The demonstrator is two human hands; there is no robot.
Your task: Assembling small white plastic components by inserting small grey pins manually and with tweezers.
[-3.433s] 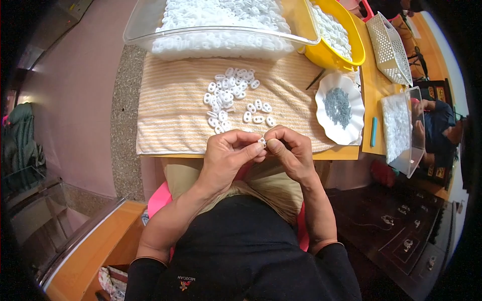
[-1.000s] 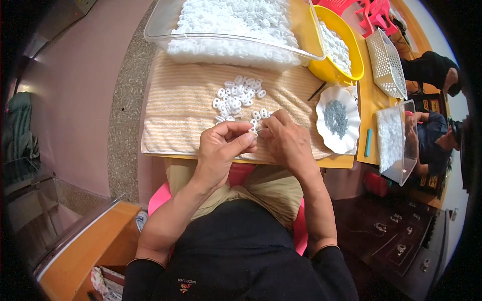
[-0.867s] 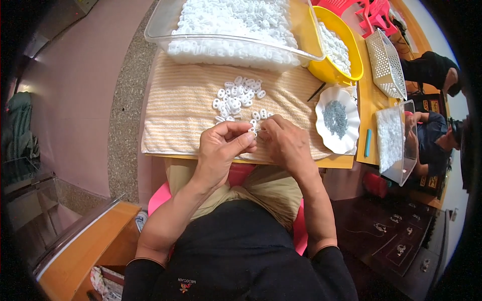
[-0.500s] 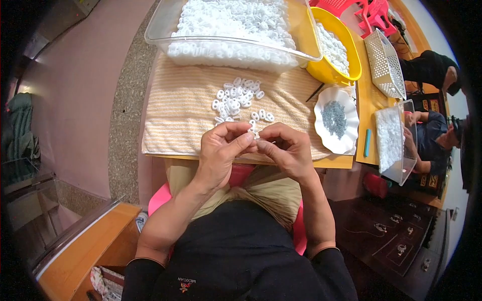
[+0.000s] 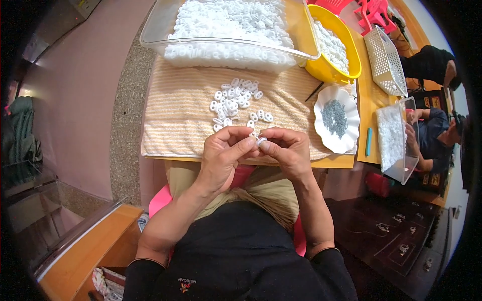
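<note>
My left hand (image 5: 228, 153) and my right hand (image 5: 287, 150) meet above the near edge of a striped towel (image 5: 175, 108). Thumb and fingers of each pinch small white plastic pieces (image 5: 260, 142) between them; the fingertips cover much of these, so I cannot tell how they fit together. Just beyond my hands lies a loose pile of white oval two-holed plastic pieces (image 5: 232, 106), with a few (image 5: 260, 115) apart from it on the right. To the right of my hands, a white scalloped dish (image 5: 347, 142) holds a heap of tiny grey parts (image 5: 334, 119).
A large clear tub (image 5: 228, 41) of white pieces stands at the back, beside a yellow basin (image 5: 355, 60) of similar ones. A thin black tool (image 5: 315, 92) lies near the dish. Farther right are a white perforated basket (image 5: 384, 62), a teal stick (image 5: 368, 142) and another person (image 5: 433, 135) at a clear box.
Both hands stay together at the towel's edge. My right thumb and fingers have shifted slightly, and a white ring-like part now shows more plainly between the fingertips.
</note>
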